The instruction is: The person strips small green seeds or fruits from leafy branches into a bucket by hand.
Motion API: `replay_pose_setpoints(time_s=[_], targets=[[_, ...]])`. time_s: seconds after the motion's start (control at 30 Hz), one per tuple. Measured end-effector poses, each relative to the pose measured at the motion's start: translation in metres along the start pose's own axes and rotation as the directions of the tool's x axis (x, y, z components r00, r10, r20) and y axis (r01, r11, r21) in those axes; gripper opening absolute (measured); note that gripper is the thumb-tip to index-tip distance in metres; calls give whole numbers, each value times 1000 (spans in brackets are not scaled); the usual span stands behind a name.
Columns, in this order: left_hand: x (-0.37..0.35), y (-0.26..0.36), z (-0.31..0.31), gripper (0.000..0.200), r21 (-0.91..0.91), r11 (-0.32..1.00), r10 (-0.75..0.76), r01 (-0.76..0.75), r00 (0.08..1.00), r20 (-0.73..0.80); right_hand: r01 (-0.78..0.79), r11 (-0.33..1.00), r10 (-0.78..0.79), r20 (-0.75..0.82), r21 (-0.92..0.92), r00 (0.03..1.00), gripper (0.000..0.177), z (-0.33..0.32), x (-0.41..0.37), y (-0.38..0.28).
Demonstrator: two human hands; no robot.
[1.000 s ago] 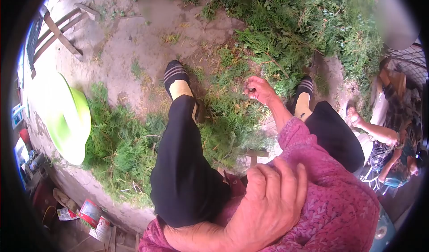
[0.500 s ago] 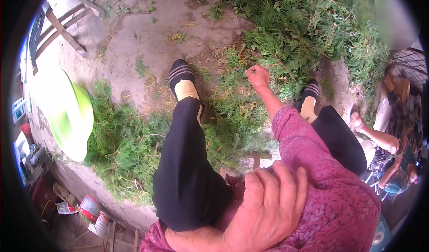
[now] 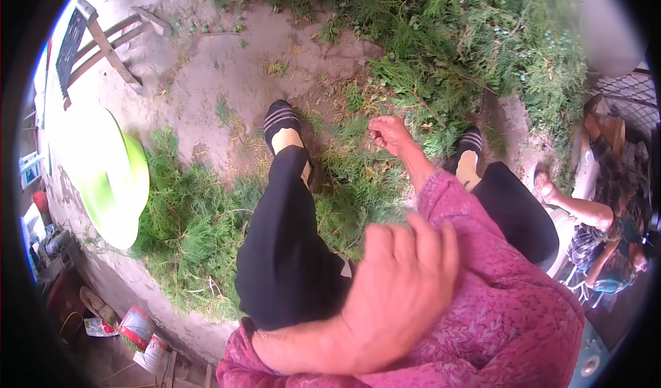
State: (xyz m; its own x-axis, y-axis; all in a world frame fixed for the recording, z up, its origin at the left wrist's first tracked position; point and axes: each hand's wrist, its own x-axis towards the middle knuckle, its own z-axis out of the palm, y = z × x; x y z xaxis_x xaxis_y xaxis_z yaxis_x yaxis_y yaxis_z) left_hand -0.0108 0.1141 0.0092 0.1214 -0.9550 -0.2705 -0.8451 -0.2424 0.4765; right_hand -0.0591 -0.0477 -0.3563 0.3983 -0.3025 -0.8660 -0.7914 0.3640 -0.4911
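My left hand [image 3: 399, 288] is raised close in front of my body, its back to the camera. Its fingers are loosely bent and apart, slightly blurred, with nothing visible in them. My right hand [image 3: 390, 134] reaches forward above the ground between my feet, thumb and fingers closed in a pinch; I cannot tell what, if anything, is in it. Under and around it lie loose evergreen sprigs [image 3: 368, 185]. Just beyond the right hand starts a large heap of leafy evergreen branches [image 3: 475, 37].
Another pile of evergreen sprigs [image 3: 186, 212] lies left of my leg, beside a bright green-and-white basin-like object [image 3: 127, 188]. A wooden frame [image 3: 103, 47] lies at the upper left. Buckets [image 3: 138, 326] stand at the lower left. Another person [image 3: 589, 212] sits at the right.
My right hand has moved slightly left and nearer to me. The left hand has lifted off my sleeve and moved up and left, its fingers more bent.
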Motion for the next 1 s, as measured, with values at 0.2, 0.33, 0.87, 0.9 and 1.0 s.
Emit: replay_pose_setpoints(time_s=[0.2,0.33,0.87,0.9,1.0], targets=[[-4,-12,1,41,193,955,-191,226,964,-183,-141,714,-282,466,685,838,18,-23,-117,-24],[-4,-10,1,45,2,973,-226,233,948,-224,-90,704,-423,518,704,743,20,-37,-179,-40],[42,17,36,19,-715,699,-40,15,999,-19,403,608,-613,82,684,786,12,-69,-329,-40],[43,18,35,19,-715,699,-38,10,999,-23,393,602,-599,67,695,798,12,-67,-332,-41],[47,16,35,17,-747,664,-60,27,998,-17,392,610,-580,51,688,813,11,-65,-331,-43]])
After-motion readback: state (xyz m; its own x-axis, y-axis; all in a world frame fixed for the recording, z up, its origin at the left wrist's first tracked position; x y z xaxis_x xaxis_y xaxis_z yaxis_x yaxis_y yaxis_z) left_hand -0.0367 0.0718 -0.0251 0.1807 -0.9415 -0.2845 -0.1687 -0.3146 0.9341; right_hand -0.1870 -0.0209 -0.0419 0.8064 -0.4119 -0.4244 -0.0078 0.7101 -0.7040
